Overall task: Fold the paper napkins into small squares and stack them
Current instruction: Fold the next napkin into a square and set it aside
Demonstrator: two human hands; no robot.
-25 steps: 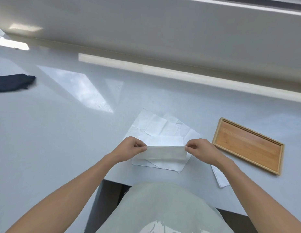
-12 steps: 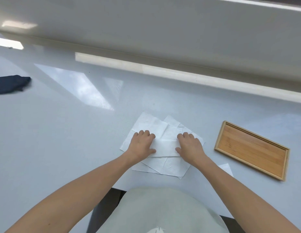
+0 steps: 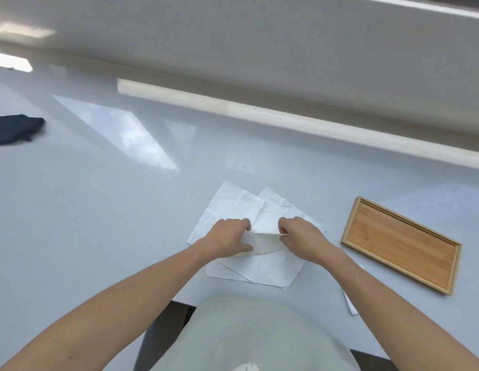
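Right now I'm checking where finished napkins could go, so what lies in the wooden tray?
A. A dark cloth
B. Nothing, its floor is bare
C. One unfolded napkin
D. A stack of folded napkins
B. The wooden tray shows only bare wood grain inside its rim. The napkins lie on the table to its left, under both hands, and the dark cloth sits far off at the left edge.

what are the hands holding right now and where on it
Both hands hold one folded napkin: the left hand pinches its left end, the right hand its right end, above the loose napkins.
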